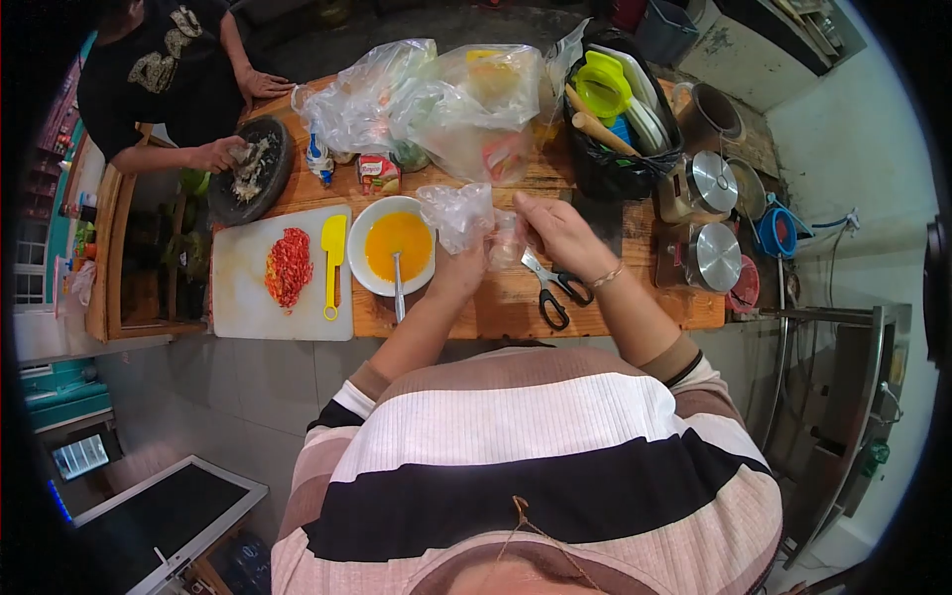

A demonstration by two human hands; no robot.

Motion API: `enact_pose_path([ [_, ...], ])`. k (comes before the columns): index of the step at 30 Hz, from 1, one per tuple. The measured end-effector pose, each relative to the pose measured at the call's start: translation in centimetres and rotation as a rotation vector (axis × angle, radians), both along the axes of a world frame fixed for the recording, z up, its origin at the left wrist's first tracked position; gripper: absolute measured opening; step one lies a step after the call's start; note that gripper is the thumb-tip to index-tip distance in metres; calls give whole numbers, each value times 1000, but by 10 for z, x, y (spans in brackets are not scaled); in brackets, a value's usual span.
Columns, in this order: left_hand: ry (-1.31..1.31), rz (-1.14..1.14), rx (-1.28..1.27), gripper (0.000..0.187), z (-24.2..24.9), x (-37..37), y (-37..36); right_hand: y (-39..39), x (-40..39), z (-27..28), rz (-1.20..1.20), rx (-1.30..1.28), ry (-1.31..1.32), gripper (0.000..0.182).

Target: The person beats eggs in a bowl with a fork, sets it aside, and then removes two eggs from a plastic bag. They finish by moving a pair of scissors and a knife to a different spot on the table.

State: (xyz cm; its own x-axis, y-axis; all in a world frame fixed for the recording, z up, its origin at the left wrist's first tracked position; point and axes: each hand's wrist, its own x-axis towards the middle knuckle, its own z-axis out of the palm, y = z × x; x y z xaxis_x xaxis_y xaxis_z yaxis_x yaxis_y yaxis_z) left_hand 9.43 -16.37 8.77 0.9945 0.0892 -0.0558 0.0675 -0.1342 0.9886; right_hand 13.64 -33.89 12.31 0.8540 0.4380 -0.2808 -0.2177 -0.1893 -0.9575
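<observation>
A crumpled clear plastic bag (458, 216) is up in front of me, over the table's near side. My left hand (462, 272) is closed around its lower part. On the other side of the bag, my right hand (567, 236) pinches the plastic, with its thumb toward the far side. Left of the bag stands a white bowl (358, 260) of yellow-orange liquid, like beaten egg, with a metal spoon (399, 288) in it. Scissors (555, 288) with black handles lie just below my right hand, blades partly beneath it.
A white cutting board (238, 297) carries chopped red chili (290, 270) and a yellow spatula (333, 263). Another person's hand (220, 155) works in a stone mortar (275, 188). Plastic bags (377, 89) lie at the back. Steel-lidded jars (714, 258) and a black-lined utensil bin (605, 178) stand right.
</observation>
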Motion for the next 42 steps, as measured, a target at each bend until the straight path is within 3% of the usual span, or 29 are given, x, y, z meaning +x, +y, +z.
enact_pose_path([
  [3,-35,53,-88,26,9,-3,-3,21,-13,-18,-251,-198,-346,42],
  [6,-4,87,-363,26,7,-3,-11,22,-21,20,-89,-131,18,53],
  [9,-376,-61,382,26,-10,-6,-6,18,-22,7,-29,38,136,43],
  [12,-252,-146,267,27,-10,-1,0,16,-23,2,-32,76,107,39],
  [15,68,-172,-154,29,9,-1,4,14,-28,3,-47,54,79,39],
  [19,-9,-167,-107,33,15,-2,8,16,-28,-16,-69,119,-124,38],
  [22,-93,-116,-148,31,1,-4,7,11,-28,-22,-75,-63,-137,37],
  [25,-59,-52,-210,31,-4,-9,3,11,-26,-37,-74,24,-99,37],
  [28,-60,-1,-214,30,-6,-13,-1,6,-26,-42,-9,-2,-78,25],
  [30,-123,11,-200,32,-13,-16,-2,5,-29,-51,-70,49,-98,32],
  [37,-191,-49,-130,32,-11,-18,-17,-6,-36,-51,-132,82,-88,28],
  [42,-251,-130,-174,35,-5,-21,-27,-7,-48,-36,-261,75,-225,25],
])
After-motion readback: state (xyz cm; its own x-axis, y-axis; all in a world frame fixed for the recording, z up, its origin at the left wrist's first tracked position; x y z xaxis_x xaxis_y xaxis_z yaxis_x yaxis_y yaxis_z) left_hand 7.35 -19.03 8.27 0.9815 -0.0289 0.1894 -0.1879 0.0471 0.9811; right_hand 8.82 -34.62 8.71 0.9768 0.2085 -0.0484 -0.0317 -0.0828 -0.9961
